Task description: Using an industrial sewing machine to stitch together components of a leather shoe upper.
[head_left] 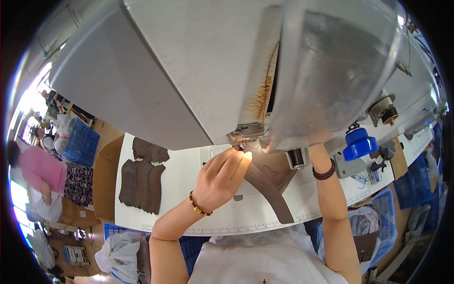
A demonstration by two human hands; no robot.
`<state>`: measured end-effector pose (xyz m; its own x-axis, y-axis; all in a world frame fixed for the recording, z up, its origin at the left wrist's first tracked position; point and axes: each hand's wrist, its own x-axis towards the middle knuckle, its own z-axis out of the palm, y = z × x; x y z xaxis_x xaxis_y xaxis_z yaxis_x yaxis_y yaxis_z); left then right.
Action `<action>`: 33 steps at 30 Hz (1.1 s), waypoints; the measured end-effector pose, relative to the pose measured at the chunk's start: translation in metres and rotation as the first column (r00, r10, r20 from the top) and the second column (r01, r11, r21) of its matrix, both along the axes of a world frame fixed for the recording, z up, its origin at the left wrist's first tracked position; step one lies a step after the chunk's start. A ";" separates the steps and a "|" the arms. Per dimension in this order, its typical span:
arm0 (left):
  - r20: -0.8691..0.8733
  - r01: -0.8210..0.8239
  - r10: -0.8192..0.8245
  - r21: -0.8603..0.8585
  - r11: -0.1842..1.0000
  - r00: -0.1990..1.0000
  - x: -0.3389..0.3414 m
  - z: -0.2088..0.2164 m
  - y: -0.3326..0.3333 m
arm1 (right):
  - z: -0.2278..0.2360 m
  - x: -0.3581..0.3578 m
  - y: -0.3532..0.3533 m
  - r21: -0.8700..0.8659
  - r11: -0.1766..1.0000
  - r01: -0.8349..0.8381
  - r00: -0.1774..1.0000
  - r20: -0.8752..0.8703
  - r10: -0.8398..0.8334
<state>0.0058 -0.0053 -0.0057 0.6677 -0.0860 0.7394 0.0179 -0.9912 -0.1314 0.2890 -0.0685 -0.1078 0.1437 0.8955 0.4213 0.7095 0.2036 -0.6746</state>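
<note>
My left hand (220, 180) is closed in a pinch under the head of a grey sewing machine (208, 80), its fingertips beside the lit needle area (245, 142). What lies between those fingers is too small to make out. Just right of it, a brown leather-like strap (269, 194) with a row of small holes runs over the table toward me, on top of a wider brown piece (272, 165). My right hand (318, 125) reaches up behind the cloudy clear plastic cover (345, 61), which blurs its fingers. A dark bobbin (296, 158) sits near my right wrist.
Stacks of brown cut pieces (141, 184) lie on the left of the white table (189, 163). A blue knob-like part (358, 143) juts out at right. Blue crates (80, 142) and plastic bags (120, 251) surround the table. A person in pink (45, 170) stands at far left.
</note>
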 end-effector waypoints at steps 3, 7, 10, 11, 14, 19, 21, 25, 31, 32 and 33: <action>-0.014 -0.024 0.024 -0.052 0.998 1.000 0.001 0.000 -0.004 | -0.009 -0.013 -0.025 0.039 0.999 0.018 0.999 0.048 -0.020; 0.011 -0.027 0.028 -0.058 0.998 1.000 0.006 -0.001 -0.007 | -0.002 -0.009 -0.030 0.094 0.994 0.050 0.992 0.112 -0.060; -0.007 -0.030 0.029 -0.090 0.995 1.000 0.004 0.002 -0.005 | 0.002 -0.015 -0.030 0.130 0.990 0.055 0.984 0.161 -0.076; -0.019 -0.033 0.031 -0.104 0.994 0.999 0.005 0.003 -0.003 | 0.006 -0.015 -0.025 0.143 0.988 0.057 0.980 0.181 -0.083; -0.021 -0.024 0.022 -0.074 0.997 1.000 0.004 0.003 -0.003 | 0.015 -0.016 -0.020 0.186 0.981 0.062 0.966 0.236 -0.106; -0.005 -0.016 0.016 -0.095 0.995 1.000 0.002 0.001 -0.005 | 0.016 -0.015 -0.034 0.266 0.963 0.047 0.937 0.322 -0.135; -0.002 -0.015 0.015 -0.092 0.996 1.000 0.002 0.001 -0.007 | 0.023 -0.019 -0.026 0.293 0.955 0.048 0.924 0.350 -0.153; -0.036 -0.043 0.040 -0.108 0.993 0.999 0.003 0.001 -0.006 | 0.036 -0.024 -0.015 0.343 0.938 0.041 0.896 0.403 -0.187; 0.026 -0.085 0.093 -0.233 0.969 0.995 0.009 0.001 -0.020 | 0.070 -0.050 -0.030 0.357 0.926 0.119 0.916 0.320 -0.241; 0.067 -0.088 0.107 -0.246 0.965 0.992 0.010 0.001 -0.021 | 0.078 -0.063 -0.043 0.338 0.927 0.165 0.931 0.258 -0.259; 0.065 -0.093 0.112 -0.246 0.965 0.992 0.009 0.000 -0.019 | 0.083 -0.076 -0.054 0.318 0.927 0.200 0.943 0.193 -0.270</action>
